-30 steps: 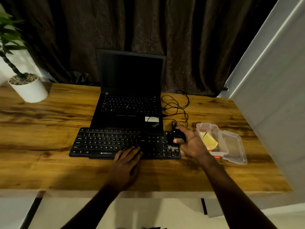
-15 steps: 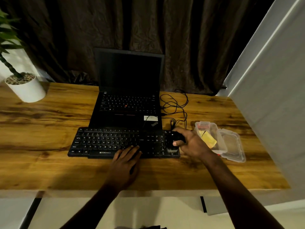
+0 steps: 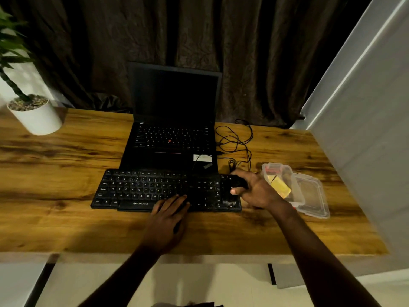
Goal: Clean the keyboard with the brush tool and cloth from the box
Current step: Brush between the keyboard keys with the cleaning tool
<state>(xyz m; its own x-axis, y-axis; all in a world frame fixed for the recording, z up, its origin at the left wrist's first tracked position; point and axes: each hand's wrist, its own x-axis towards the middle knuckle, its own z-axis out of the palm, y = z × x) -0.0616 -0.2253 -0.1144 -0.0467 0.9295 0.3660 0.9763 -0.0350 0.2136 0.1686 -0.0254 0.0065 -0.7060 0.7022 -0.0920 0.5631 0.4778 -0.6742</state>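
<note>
A black keyboard (image 3: 143, 189) lies on the wooden desk in front of a laptop. My left hand (image 3: 168, 216) rests flat on its front edge near the middle, fingers straight. My right hand (image 3: 256, 191) grips a black brush tool (image 3: 238, 183) over the keyboard's right end, above the number pad. To the right stands a clear plastic box (image 3: 287, 173), open, with a yellow cloth (image 3: 280, 188) inside. Its clear lid (image 3: 314, 196) lies beside it.
An open black laptop (image 3: 174, 120) stands behind the keyboard. Black cables (image 3: 236, 142) coil to its right. A white plant pot (image 3: 35, 116) sits at the desk's far left. A grey wall panel (image 3: 365, 129) borders the desk (image 3: 55, 173) on the right.
My right hand with the brush has shifted slightly over the keyboard's right end. The left hand stays on the front edge. The view has drifted a little.
</note>
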